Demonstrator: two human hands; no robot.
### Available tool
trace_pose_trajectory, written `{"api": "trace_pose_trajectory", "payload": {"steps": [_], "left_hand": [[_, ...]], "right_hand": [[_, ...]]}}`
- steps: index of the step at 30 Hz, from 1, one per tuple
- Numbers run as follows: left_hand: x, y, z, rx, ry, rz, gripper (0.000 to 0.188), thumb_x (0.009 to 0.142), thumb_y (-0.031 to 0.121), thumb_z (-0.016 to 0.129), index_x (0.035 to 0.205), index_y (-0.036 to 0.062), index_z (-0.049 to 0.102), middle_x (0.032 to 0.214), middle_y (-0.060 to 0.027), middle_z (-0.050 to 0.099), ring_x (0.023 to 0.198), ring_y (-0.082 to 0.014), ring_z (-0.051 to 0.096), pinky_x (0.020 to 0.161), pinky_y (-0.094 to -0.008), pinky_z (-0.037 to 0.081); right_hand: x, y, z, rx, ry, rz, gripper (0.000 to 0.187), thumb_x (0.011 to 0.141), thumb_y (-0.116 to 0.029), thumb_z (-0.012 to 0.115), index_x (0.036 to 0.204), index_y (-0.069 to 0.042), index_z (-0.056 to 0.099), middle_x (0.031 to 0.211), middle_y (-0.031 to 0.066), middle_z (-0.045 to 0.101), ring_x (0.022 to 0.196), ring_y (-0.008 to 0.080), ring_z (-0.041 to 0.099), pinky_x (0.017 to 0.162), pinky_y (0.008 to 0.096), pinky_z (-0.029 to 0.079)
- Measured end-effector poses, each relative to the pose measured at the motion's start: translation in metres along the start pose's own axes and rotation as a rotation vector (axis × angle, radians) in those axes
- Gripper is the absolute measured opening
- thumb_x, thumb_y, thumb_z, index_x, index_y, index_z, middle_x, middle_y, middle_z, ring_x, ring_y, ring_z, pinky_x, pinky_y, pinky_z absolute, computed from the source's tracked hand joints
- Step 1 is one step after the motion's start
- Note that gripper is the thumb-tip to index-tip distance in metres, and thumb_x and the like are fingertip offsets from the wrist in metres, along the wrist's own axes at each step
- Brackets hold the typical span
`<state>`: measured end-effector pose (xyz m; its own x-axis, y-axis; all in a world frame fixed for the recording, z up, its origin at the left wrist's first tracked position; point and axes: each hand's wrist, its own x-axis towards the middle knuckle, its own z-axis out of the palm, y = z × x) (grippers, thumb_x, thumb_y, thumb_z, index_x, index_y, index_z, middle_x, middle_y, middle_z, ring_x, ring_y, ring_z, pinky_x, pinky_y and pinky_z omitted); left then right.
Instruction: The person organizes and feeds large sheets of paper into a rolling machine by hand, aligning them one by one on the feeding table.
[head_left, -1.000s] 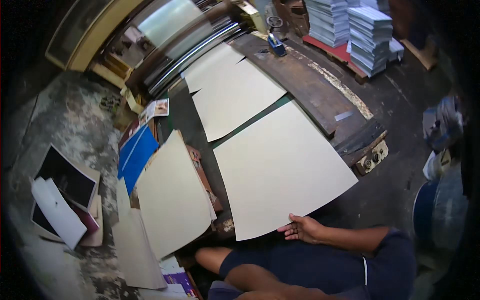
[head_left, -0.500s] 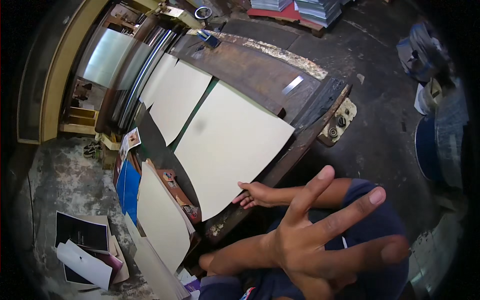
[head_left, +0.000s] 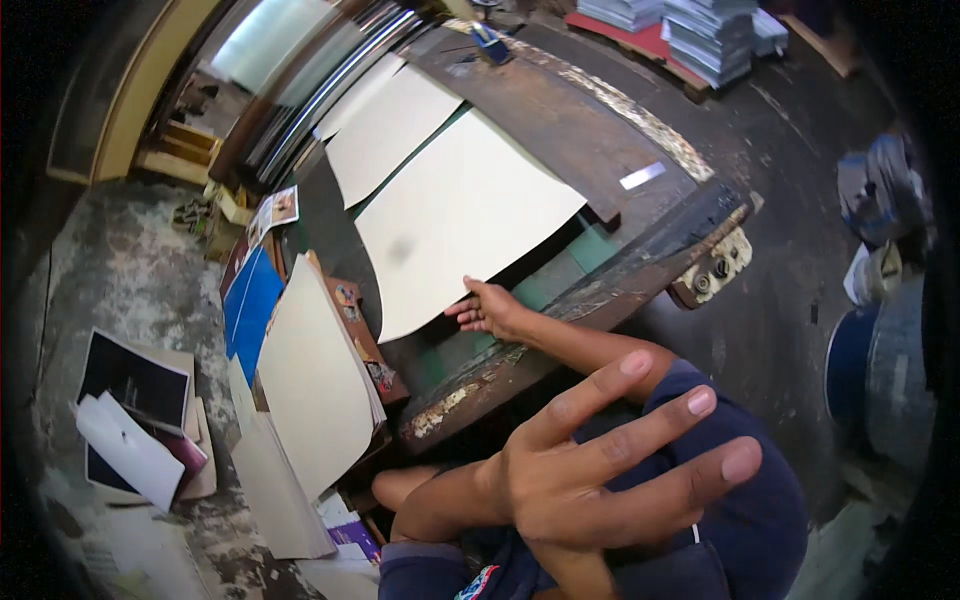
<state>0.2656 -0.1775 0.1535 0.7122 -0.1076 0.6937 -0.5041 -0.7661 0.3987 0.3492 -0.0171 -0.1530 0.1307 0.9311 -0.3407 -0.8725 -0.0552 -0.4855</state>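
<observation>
My right hand [head_left: 487, 308] reaches over the near edge of a metal machine bed [head_left: 540, 375] and pinches the near edge of a large cream paper sheet [head_left: 465, 215], thumb on top and fingers at the edge. A small dark smudge shows on that sheet. Beyond it lie a second cream sheet [head_left: 395, 125] and a third sheet [head_left: 355, 95], partly overlapping and running toward shiny rollers [head_left: 325, 85]. My left hand [head_left: 600, 460] hangs in the air close to me, back upward, its fingers spread and holding nothing.
Left of the bed stands a stack of cream sheets [head_left: 315, 390], with a blue sheet [head_left: 252, 305] behind. Printed sheets [head_left: 140, 390] lie on the floor. Bolts show on the bed's corner bracket [head_left: 718, 268]. Blue drums [head_left: 850, 360] stand at right, paper stacks [head_left: 705, 40] at the back.
The held sheet has slid away from me toward the rollers, uncovering a greenish strip of the bed. My right hand moved along with it. The view has shifted; my left hand stays spread.
</observation>
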Motion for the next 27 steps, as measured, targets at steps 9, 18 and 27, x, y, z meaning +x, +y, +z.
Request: {"api": "trace_pose_trajectory", "payload": {"steps": [9, 18, 27], "left_hand": [[-0.145, -0.106, -0.143, 0.616, -0.074, -0.565, 0.084, 0.081, 0.051, 0.069, 0.143, 0.0035, 0.038, 0.149, -0.0211, 0.037, 0.14, -0.0436, 0.028, 0.113, -0.0557, 0.023], [-0.31, -0.096, -0.156, 0.678, -0.304, -1.102, 0.086, 0.09, 0.067, 0.042, 0.15, 0.0069, 0.027, 0.158, -0.0166, 0.018, 0.147, -0.0376, 0.008, 0.115, -0.0573, 0.006], [-0.307, -0.099, -0.168, 0.217, 0.992, -1.604, 0.053, 0.103, 0.044, 0.035, 0.105, 0.0011, 0.067, 0.106, -0.0146, 0.07, 0.106, -0.0328, 0.064, 0.111, -0.0517, 0.026]], "right_hand": [[0.064, -0.038, 0.001, -0.059, 0.099, -0.134, 0.046, 0.104, -0.042, 0.033, 0.123, -0.001, 0.044, 0.099, 0.0129, 0.067, 0.073, 0.0139, 0.057, 0.07, 0.0324, 0.053], [0.121, -0.034, 0.007, -0.039, 0.291, -0.248, 0.041, 0.099, -0.041, 0.046, 0.123, -0.007, 0.044, 0.096, 0.0118, 0.064, 0.078, 0.0201, 0.058, 0.076, 0.0402, 0.052], [0.069, -0.014, 0.013, -0.172, 0.259, -0.178, 0.047, 0.095, -0.041, 0.052, 0.134, -0.015, 0.044, 0.111, 0.007, 0.063, 0.085, 0.0172, 0.056, 0.081, 0.0396, 0.05]]}}
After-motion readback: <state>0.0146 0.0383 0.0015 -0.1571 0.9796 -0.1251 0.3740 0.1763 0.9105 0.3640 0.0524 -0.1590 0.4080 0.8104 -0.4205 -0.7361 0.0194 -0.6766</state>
